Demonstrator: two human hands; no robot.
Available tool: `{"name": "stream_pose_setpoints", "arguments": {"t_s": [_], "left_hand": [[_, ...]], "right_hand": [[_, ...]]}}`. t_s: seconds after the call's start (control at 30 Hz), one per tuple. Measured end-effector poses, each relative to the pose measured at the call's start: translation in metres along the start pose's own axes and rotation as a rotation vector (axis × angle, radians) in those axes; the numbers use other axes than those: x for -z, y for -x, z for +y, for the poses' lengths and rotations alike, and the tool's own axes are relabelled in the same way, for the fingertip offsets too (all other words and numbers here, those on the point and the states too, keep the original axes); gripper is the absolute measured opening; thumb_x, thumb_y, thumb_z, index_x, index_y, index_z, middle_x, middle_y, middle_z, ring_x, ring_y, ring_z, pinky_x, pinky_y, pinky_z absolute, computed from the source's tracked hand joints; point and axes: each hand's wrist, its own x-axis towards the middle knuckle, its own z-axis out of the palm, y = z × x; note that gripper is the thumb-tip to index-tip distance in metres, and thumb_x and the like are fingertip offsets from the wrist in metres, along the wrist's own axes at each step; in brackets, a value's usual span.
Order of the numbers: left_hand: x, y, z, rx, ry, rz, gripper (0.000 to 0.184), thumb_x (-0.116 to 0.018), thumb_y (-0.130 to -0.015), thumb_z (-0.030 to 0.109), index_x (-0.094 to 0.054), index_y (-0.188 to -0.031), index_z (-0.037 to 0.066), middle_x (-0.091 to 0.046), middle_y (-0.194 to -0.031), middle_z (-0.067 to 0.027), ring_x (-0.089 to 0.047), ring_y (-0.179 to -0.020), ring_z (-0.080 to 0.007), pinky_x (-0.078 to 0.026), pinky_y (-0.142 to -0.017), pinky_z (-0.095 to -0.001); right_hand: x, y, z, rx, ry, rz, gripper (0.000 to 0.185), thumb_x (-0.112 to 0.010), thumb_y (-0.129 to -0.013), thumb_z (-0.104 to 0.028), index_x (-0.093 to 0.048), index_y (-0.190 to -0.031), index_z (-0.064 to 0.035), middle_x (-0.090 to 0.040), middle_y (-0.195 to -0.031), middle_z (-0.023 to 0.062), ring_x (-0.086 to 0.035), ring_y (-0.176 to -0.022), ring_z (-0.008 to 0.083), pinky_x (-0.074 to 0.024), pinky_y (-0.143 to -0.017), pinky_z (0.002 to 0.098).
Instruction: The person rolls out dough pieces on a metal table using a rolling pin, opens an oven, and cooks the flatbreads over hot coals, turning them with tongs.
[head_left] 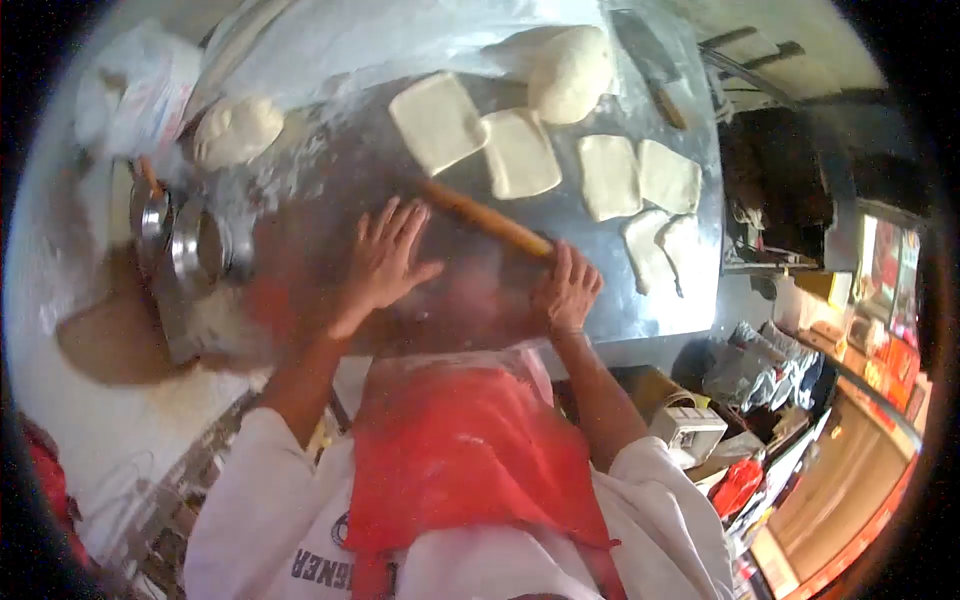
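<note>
A wooden rolling pin lies slantwise over the metal worktop. My right hand is wrapped around its near right end. To the left of the pin, my left hand is spread flat above the worktop, thumb out, holding nothing; whether it touches the surface I cannot tell. Beyond the pin lie flat dough squares, one large piece at the left and another beside it. Further right are two smaller squares and narrow dough strips.
A big dough lump sits at the back, near a broad blade with a wooden handle. At left are a smaller dough ball, a plastic bag and metal bowls. Bags and boxes crowd the lower right.
</note>
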Motion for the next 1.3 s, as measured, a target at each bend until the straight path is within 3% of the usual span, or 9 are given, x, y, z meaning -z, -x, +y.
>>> {"name": "stream_pose_setpoints", "arguments": {"t_s": [0.1, 0.33, 0.4, 0.43, 0.47, 0.57, 0.7, 0.9, 1.3], "left_hand": [[0.003, -0.002, -0.004, 0.261, 0.191, 0.084, 0.090, -0.057, -0.093, 0.069, -0.032, -0.163, 0.017, -0.029, -0.169, -0.0097, -0.024, -0.156, -0.0392, -0.014, -0.120, -0.0712], [-0.005, 0.013, 0.003, 0.144, 0.029, 0.255, 0.085, -0.062, -0.095, 0.060, -0.034, -0.161, 0.015, -0.039, -0.162, -0.0171, -0.034, -0.151, -0.0393, -0.021, -0.119, -0.0674], [-0.008, 0.013, -0.005, 0.253, 0.394, 0.146, 0.079, -0.065, -0.097, 0.048, -0.035, -0.160, 0.011, -0.039, -0.161, -0.0217, -0.038, -0.148, -0.0387, -0.028, -0.120, -0.0586], [-0.012, 0.011, -0.012, 0.502, 1.085, 0.179, 0.075, -0.065, -0.099, 0.037, -0.033, -0.160, 0.007, -0.038, -0.161, -0.0224, -0.038, -0.149, -0.0368, -0.031, -0.121, -0.0485], [-0.013, 0.026, -0.022, 0.506, 1.088, 0.182, 0.075, -0.065, -0.099, 0.037, -0.033, -0.160, 0.007, -0.038, -0.161, -0.0224, -0.038, -0.149, -0.0368, -0.031, -0.121, -0.0485], [0.030, 0.066, -0.034, 0.341, 0.681, 0.476, 0.069, -0.062, -0.102, 0.028, -0.032, -0.162, 0.013, -0.040, -0.163, -0.0153, -0.034, -0.152, -0.0325, -0.023, -0.125, -0.0465], [0.016, 0.052, -0.067, 0.193, -0.068, 0.183, 0.071, -0.054, -0.104, 0.046, -0.029, -0.164, 0.017, -0.036, -0.167, -0.0097, -0.030, -0.154, -0.0358, -0.016, -0.124, -0.0632], [0.016, 0.025, -0.076, 0.219, -0.045, 0.261, 0.082, -0.051, -0.099, 0.063, -0.028, -0.164, 0.019, -0.035, -0.167, -0.0081, -0.029, -0.155, -0.0341, -0.015, -0.124, -0.0620], [0.012, -0.009, -0.074, 0.084, 0.047, 0.194, 0.079, -0.061, -0.099, 0.053, -0.032, -0.162, 0.015, -0.036, -0.166, -0.0133, -0.029, -0.155, -0.0333, -0.018, -0.123, -0.0639]], "right_hand": [[0.027, -0.015, -0.006, 0.008, -0.025, -0.093, 0.065, -0.067, -0.089, -0.026, -0.049, -0.150, -0.0163, -0.057, -0.137, 0.0091, -0.053, -0.122, 0.0340, -0.0359, -0.106, 0.0539], [0.029, -0.030, -0.027, 0.063, -0.017, -0.121, 0.057, -0.074, -0.085, -0.024, -0.057, -0.139, -0.0202, -0.060, -0.130, 0.0093, -0.057, -0.117, 0.0341, -0.0424, -0.095, 0.0510], [0.033, -0.027, -0.036, 0.067, -0.080, -0.211, 0.048, -0.073, -0.085, -0.022, -0.061, -0.132, -0.0185, -0.061, -0.128, 0.0089, -0.059, -0.114, 0.0334, -0.0439, -0.091, 0.0490], [0.050, -0.025, -0.053, 0.141, -0.058, -0.191, 0.043, -0.076, -0.085, -0.017, -0.064, -0.125, -0.0173, -0.065, -0.125, 0.0063, -0.064, -0.110, 0.0323, -0.0482, -0.085, 0.0489], [0.063, -0.018, -0.065, 0.146, -0.057, -0.193, 0.043, -0.076, -0.085, -0.017, -0.064, -0.125, -0.0173, -0.065, -0.125, 0.0063, -0.064, -0.110, 0.0323, -0.0482, -0.085, 0.0489], [0.076, 0.001, -0.102, 0.295, -0.134, -0.285, 0.045, -0.075, -0.086, -0.020, -0.063, -0.129, -0.0162, -0.063, -0.128, 0.0079, -0.064, -0.112, 0.0319, -0.0489, -0.084, 0.0494], [-0.001, -0.021, -0.131, 0.411, -0.069, -0.360, 0.062, -0.058, -0.098, -0.050, -0.052, -0.149, -0.0145, -0.045, -0.157, 0.0160, -0.046, -0.140, 0.0362, -0.0392, -0.108, 0.0558], [-0.002, -0.060, -0.144, 0.370, -0.192, -0.288, 0.078, -0.041, -0.101, -0.065, -0.040, -0.158, -0.0124, -0.036, -0.164, 0.0174, -0.030, -0.154, 0.0364, -0.0246, -0.120, 0.0631], [-0.014, -0.077, -0.141, 0.302, -0.128, -0.257, 0.086, -0.048, -0.098, -0.068, -0.036, -0.160, -0.0098, -0.036, -0.163, 0.0203, -0.028, -0.154, 0.0399, -0.0190, -0.122, 0.0640]]}}
